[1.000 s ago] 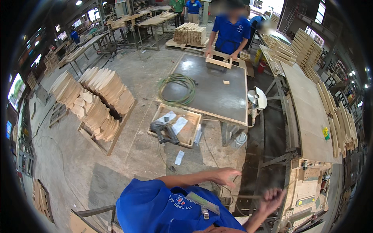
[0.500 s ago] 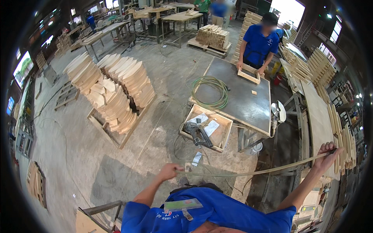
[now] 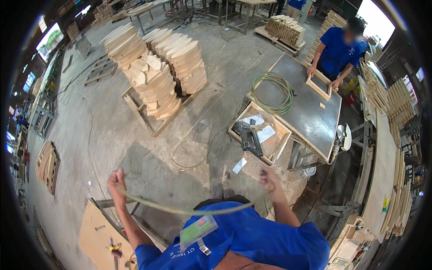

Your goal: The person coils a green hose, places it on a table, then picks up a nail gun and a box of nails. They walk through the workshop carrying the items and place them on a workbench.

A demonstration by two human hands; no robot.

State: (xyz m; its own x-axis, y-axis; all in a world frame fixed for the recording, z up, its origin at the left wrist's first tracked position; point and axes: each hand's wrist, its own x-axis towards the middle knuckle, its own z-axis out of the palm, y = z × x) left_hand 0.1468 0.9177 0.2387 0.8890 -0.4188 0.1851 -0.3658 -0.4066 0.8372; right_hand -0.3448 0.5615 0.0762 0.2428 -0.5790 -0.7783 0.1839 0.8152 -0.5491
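Evidently, in the head view, the left hand [image 3: 116,182] is curled tightly around one end of a thin, flexible yellow-green hose [image 3: 157,206]. The hose sags from there to the right, passing across the front of the person's bright blue collared shirt [image 3: 270,238], and its visible length runs out just below the right hand [image 3: 270,181]. That hand is blurred: its fingers look bent, with something small and dark at their tips, but I cannot tell how far they are closed or whether they grip the hose. Pale lettering, partly hidden, shows on the shirt's chest beside a clear plastic badge with a green card [image 3: 198,230], whose print is too small to make out.

Ahead to the right, a dark-topped rectangular counter with a pale wooden edge [image 3: 310,119] carries a coil of green hose [image 3: 257,96] and a small pale wooden block [image 3: 322,105]. Behind it, a co-worker in a blue shirt [image 3: 335,49], a pale emblem on the chest, holds a rectangular wooden frame [image 3: 318,87] with two hands. A shallow wooden tray [image 3: 277,140] at the near edge contains a black handheld power tool [image 3: 249,137] and white paper sheets [image 3: 266,133]. Another white slip [image 3: 240,165] lies on the grey concrete floor [image 3: 108,121]. To the left, tall stacks of curved pale wooden pieces [image 3: 155,85] stand on a wooden pallet [image 3: 168,120].
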